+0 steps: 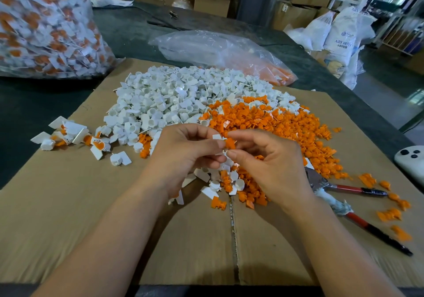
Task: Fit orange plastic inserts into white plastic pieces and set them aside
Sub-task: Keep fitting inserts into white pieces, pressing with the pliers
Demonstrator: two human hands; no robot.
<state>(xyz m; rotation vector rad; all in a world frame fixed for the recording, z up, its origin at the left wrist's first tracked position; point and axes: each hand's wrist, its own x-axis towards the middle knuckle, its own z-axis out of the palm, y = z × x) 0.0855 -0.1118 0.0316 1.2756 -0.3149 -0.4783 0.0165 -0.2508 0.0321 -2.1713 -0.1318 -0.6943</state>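
bag (104, 53) of fitted pieces (46, 25), left hand (183, 156) pinches white piece (216, 136) (right hand (270, 165) pinches insert (230, 144))

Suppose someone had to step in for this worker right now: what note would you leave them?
Left hand pinches a white piece; right hand pinches an orange insert against it, not visibly seated yet.
White pile and orange pile lie just ahead on the cardboard.
Done: a few fitted pieces set aside at the left.
Left: press this pair together, set it aside, then work through both piles.
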